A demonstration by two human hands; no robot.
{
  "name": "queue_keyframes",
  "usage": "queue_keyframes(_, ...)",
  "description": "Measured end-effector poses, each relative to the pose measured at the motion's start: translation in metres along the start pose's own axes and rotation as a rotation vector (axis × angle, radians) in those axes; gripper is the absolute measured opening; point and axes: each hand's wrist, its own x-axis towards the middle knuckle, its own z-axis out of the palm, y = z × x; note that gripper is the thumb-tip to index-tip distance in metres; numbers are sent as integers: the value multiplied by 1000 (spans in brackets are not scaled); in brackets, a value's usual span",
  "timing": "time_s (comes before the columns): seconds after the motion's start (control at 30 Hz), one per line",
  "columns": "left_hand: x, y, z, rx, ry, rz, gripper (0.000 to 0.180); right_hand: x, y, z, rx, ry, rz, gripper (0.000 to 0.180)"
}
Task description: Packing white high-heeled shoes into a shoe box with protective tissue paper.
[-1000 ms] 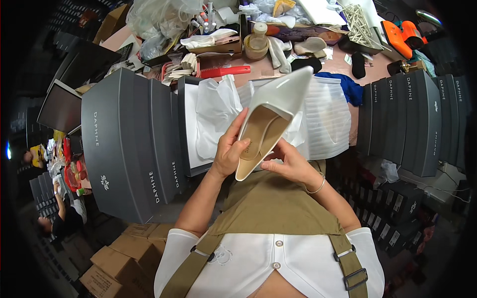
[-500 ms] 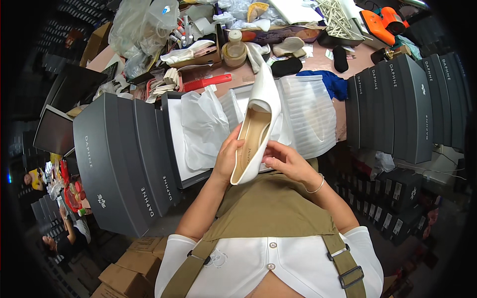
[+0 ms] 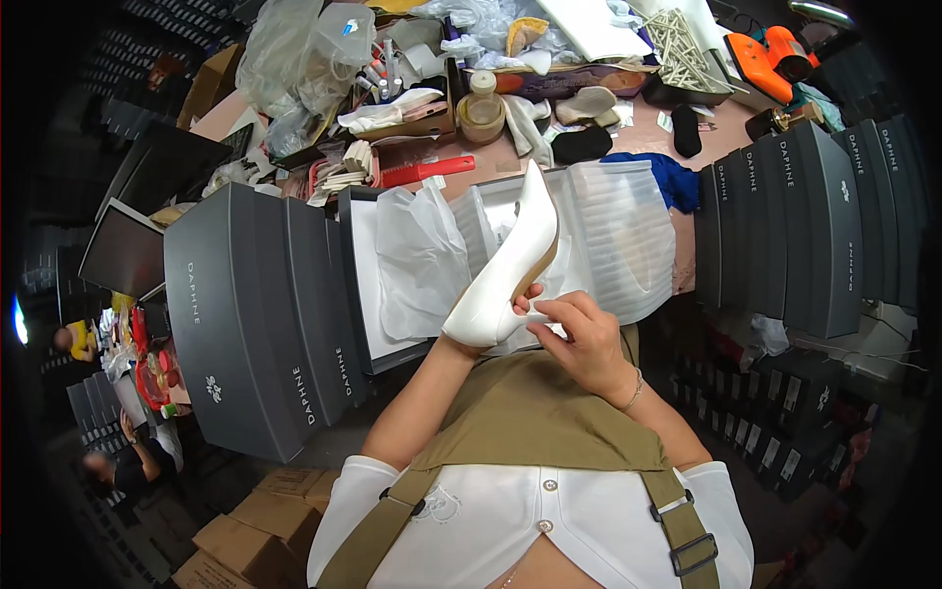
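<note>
A white pointed high-heeled shoe [image 3: 505, 270] lies on its side across my hands, toe pointing away from me and heel toward the right. From beneath it my left hand [image 3: 528, 296] grips the shoe; most of that hand is hidden, with only fingertips showing by the arch. My right hand [image 3: 587, 339] closes thumb and fingers on the slim heel. Under the shoe is an open shoebox [image 3: 371, 348] with white tissue paper [image 3: 417, 245] at its left and a translucent ribbed wrapping [image 3: 623, 231] at its right.
Grey shoeboxes [image 3: 235, 324] stand in a row at the left, and more grey shoeboxes [image 3: 805, 216] at the right. Behind are a red-handled tool [image 3: 427, 170], a jar [image 3: 481, 110], black pads and a tray of white sticks [image 3: 682, 54]. Another person [image 3: 142, 461] is at far left.
The shoe has been rolled from sole-down, its inside showing, onto its side. My right hand has moved from the shoe's side to its heel. My left hand has turned underneath.
</note>
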Motion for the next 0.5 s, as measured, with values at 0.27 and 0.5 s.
queue_keyframes(0.27,-5,5,6,78,-26,-30,45,-3,-5,-3,-75,-8,-78,25)
queue_keyframes(0.5,-13,8,-3,-29,-32,-47,46,2,-11,-8,-156,-98,-83,28)
